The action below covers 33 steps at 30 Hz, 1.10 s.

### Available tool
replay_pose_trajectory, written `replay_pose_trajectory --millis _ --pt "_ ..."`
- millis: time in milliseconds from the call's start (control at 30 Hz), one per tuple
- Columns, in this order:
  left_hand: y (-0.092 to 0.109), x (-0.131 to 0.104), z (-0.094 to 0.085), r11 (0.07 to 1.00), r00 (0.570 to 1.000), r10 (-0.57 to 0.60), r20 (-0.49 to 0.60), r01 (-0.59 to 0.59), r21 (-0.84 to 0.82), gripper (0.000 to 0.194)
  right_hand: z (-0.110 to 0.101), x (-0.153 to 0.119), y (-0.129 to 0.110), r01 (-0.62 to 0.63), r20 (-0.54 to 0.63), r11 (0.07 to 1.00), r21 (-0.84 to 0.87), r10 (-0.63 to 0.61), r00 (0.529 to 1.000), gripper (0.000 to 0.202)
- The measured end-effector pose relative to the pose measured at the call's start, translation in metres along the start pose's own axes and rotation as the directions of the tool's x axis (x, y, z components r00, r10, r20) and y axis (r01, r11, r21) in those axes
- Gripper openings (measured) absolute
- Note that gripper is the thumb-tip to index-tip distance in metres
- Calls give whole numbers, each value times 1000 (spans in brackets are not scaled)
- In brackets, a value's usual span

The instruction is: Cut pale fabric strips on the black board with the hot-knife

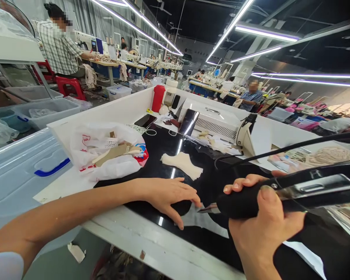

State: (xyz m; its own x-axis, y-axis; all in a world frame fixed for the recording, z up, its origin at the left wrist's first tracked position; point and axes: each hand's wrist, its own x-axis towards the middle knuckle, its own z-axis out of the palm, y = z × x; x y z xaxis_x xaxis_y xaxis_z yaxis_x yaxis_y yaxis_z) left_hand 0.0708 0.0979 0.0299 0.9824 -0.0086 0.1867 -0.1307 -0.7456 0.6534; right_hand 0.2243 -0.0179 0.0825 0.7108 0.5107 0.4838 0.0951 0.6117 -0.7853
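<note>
My left hand (169, 196) rests palm down over the glossy black work surface (151, 171), its fingers spread and holding nothing. In my right hand (262, 229) is a black corded iron (239, 200), its pointed metal tip just right of my left fingertips. Below that tip lies a pale, thin sheet-like patch (204, 223); I cannot tell what it is made of. A cream cut fabric piece (182, 164) lies flat beyond my left hand. Farther left sits a white plastic bag (113, 167) with beige and white pieces in it.
A phone (146, 121), a red cup (158, 99) and a white vented machine (216, 120) stand toward the back. The black cord (280, 151) crosses at right. Blue-handled plastic bins (23, 163) are at left. Other people sit at sewing tables beyond.
</note>
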Motion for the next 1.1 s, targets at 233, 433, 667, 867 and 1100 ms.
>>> replay_pose_trajectory --millis 233,433,667,867,1100 --pt "1 -2 1 998 999 -23 -22 22 -51 55 5 1 6 -10 5 1000 -2 10 1000 40" --pt "1 0 3 999 999 -11 -38 10 -43 56 9 1 11 -10 23 1000 8 10 1000 40" --pt "-4 1 3 997 999 -34 24 36 -66 66 8 0 14 -11 32 1000 20 10 999 43" --pt "-5 0 3 995 998 -50 31 52 -87 68 10 -2 14 1 55 1000 16 -2 999 39" --pt "-2 1 2 997 1000 -20 14 21 -79 65 11 -7 7 -35 47 999 21 34 998 40"
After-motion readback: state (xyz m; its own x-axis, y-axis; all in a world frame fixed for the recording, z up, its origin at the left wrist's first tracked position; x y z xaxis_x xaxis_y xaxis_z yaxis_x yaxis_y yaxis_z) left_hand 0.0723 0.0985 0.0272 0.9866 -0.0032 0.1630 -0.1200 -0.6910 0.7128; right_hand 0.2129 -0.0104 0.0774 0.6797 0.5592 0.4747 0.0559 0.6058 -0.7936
